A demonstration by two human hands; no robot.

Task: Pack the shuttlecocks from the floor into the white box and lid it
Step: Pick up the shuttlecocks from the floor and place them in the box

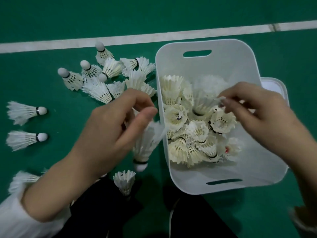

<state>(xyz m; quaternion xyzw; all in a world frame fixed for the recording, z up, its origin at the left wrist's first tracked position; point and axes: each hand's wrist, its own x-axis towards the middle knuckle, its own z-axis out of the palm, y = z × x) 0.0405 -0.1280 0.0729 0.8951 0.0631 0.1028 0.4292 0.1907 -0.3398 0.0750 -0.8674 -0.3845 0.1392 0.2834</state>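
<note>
Under both hands a green floor crossed by a white line is seen. Directly below the right fingers the white box is set, unlidded and part filled with a heap of shuttlecocks. The left hand is held just left of the box rim. Its thumb and fingers are curled round the feather tips of a held shuttlecock, hung cork down outside the box wall. The right hand is held over the box. A feather edge of a pinched shuttlecock in the heap is caught between thumb and forefinger.

Beyond the left fingers a loose cluster is seen on the floor, some upright, some tipped. Well left of those fingers two side-lying shuttlecocks are laid, corks pointing right. Just beyond the right knuckles a lid is seen, mostly hidden by the box. Below the left fingers a lone shuttlecock is stood feathers up.
</note>
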